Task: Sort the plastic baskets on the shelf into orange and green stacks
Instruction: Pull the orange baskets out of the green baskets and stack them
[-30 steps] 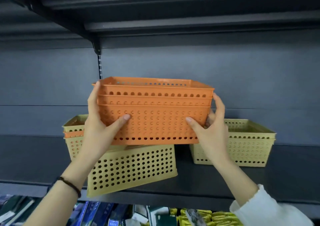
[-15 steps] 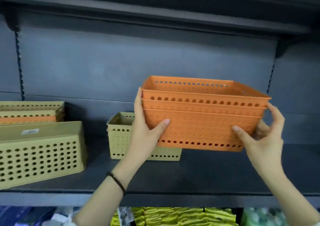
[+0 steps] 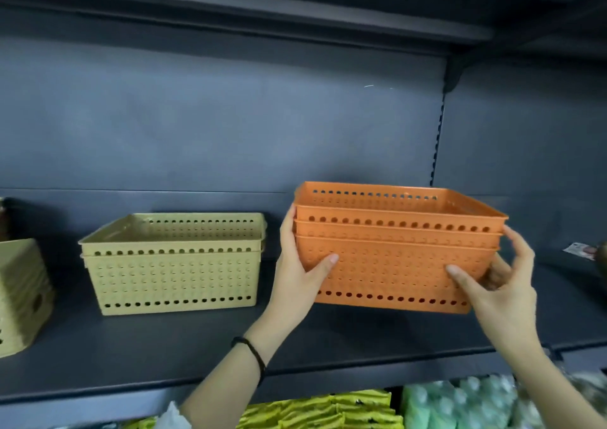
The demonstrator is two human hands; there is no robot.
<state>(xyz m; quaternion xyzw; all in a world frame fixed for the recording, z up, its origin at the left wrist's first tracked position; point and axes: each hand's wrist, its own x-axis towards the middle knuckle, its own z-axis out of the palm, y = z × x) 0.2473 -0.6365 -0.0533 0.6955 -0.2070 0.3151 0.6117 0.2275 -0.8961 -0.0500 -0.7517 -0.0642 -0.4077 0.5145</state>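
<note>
A stack of three nested orange baskets (image 3: pixel 394 264) is on the right part of the dark shelf (image 3: pixel 197 349), its base at or just above the shelf surface. My left hand (image 3: pixel 302 274) grips its left end, thumb across the front. My right hand (image 3: pixel 496 284) grips its right end, fingers around the corner. To the left stands a stack of two nested pale green baskets (image 3: pixel 174 264), apart from the orange stack. Another pale green basket (image 3: pixel 19 297) lies at the far left edge, tipped on its side and cut off by the frame.
The shelf's back panel and an upright slotted rail (image 3: pixel 438 139) rise behind the orange stack. A small label or card (image 3: pixel 579 250) lies on the shelf at far right. Yellow and light green packaged goods (image 3: pixel 361 409) fill the shelf below.
Both hands have carried the orange stack rightward along the shelf and lowered it toward the shelf surface. The view has followed to the right, so the green baskets now sit further left.
</note>
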